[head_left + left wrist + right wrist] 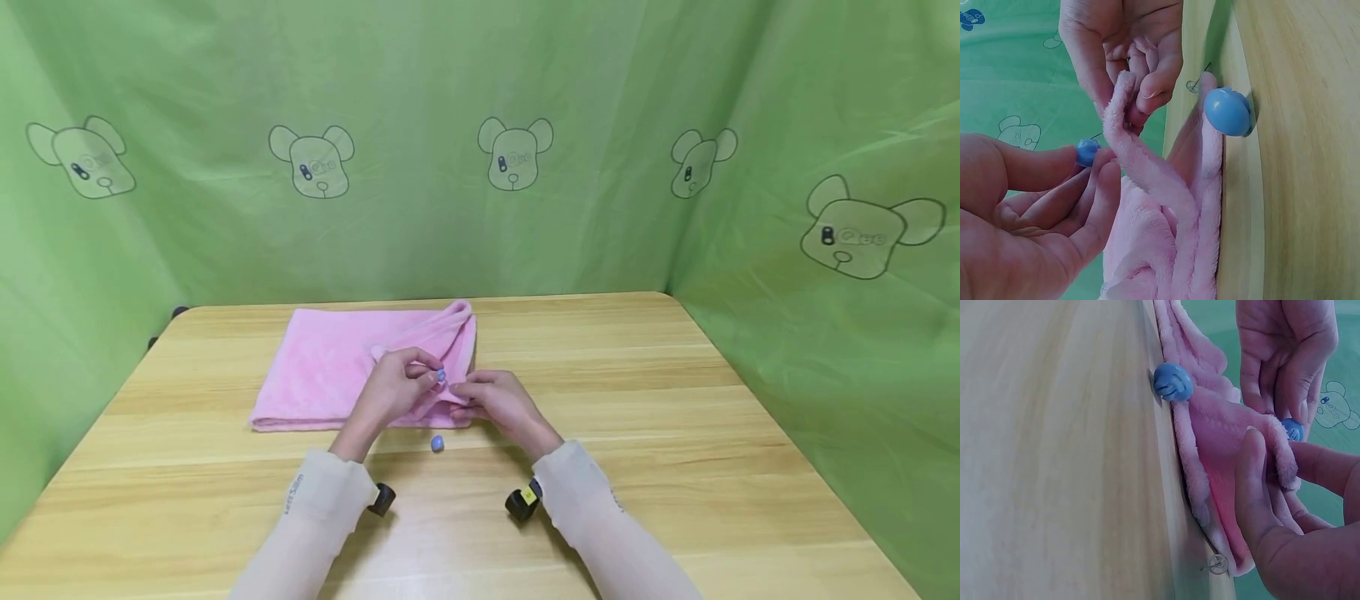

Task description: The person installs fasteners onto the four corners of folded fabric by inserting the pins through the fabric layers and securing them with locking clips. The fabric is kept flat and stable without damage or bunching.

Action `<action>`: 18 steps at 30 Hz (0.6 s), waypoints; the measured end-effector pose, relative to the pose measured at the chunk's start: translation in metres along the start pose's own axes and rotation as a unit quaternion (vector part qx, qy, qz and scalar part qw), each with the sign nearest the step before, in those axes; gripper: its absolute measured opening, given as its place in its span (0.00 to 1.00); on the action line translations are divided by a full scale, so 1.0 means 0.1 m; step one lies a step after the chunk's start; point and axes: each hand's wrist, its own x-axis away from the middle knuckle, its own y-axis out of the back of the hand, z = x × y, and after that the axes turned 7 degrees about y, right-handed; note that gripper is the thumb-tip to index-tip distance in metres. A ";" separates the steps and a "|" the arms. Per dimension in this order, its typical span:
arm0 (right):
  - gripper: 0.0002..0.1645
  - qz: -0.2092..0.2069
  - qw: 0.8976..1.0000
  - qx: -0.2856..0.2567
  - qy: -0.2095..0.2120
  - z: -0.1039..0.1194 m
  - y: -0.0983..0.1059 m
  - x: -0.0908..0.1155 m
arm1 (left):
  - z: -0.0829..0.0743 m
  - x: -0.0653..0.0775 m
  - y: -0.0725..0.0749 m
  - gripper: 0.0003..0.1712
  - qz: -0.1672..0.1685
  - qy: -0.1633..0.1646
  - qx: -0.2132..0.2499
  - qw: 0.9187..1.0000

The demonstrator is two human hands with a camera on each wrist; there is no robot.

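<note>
A pink plush cloth [322,358] lies folded on the table, its right end bunched and lifted between the hands. My left hand [393,387] pinches a small blue knob [1088,152] between thumb and fingertips, and a thin pin shows between it and the cloth edge. The right hand [506,404] grips the raised cloth corner [1282,456], thumb on the near side and fingers behind. Just in front of the cloth sits a second blue knob [437,443], rounded with a grooved side. By the lower corner of the cloth is a clear disc [1218,564] with a thin pin.
The wooden table [675,467] extends around the cloth. Green curtains [420,233] printed with bear heads enclose the back and sides. Black wrist devices [520,504] hang beneath both sleeves, close above the tabletop.
</note>
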 end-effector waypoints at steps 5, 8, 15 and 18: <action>0.10 0.001 1.000 0.001 0.004 0.00 0.00 0.00 | 0.00 0.00 -0.01 0.07 -0.007 -0.005 -0.013 1.000; 0.09 0.003 1.000 0.001 0.007 0.00 0.00 0.00 | -0.01 0.00 -0.02 0.06 -0.009 -0.009 -0.015 1.000; 0.09 0.001 1.000 0.002 0.002 0.00 0.00 0.00 | 0.01 0.00 -0.02 0.06 -0.012 -0.017 -0.019 1.000; 0.08 0.002 1.000 0.001 0.001 0.01 0.00 0.01 | 0.01 0.00 -0.02 0.06 -0.014 -0.020 -0.022 0.999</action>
